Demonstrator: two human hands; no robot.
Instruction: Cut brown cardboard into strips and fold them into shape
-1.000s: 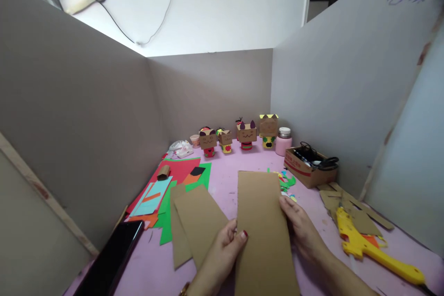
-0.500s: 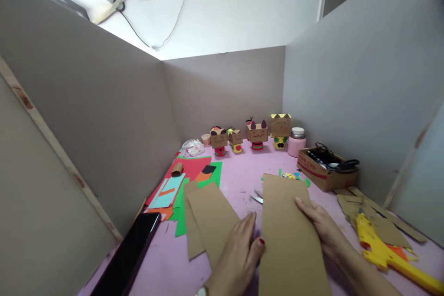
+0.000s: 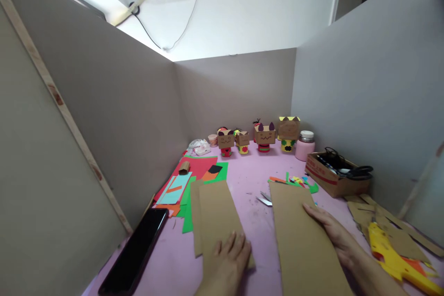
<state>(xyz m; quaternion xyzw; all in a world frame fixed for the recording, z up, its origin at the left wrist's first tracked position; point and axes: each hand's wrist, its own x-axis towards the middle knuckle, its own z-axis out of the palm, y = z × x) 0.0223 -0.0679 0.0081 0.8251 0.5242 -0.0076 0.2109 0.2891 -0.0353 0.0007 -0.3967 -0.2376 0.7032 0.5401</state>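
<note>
My left hand (image 3: 229, 259) lies on a brown cardboard sheet (image 3: 220, 208), with its fingers flat and a little apart. A second cardboard strip (image 3: 197, 222) shows from under that sheet's left side. To the right, my right hand (image 3: 331, 229) grips the right edge of a long cardboard piece (image 3: 298, 236), thumb on top and the other fingers hidden beneath. This piece partly covers a pair of scissors (image 3: 264, 200), whose blades poke out at its left.
Coloured paper (image 3: 204, 164) and a phone (image 3: 137, 252) lie at left. Cardboard animal figures (image 3: 265, 136) and a pink jar (image 3: 305, 148) stand at the back. A tool box (image 3: 335, 175), cardboard scraps (image 3: 388, 226) and a yellow glue gun (image 3: 388, 249) are at right.
My left hand has moved left, off the right-hand cardboard piece and onto the left sheet, which now lies straighter. My right hand keeps its hold. The view has shifted slightly.
</note>
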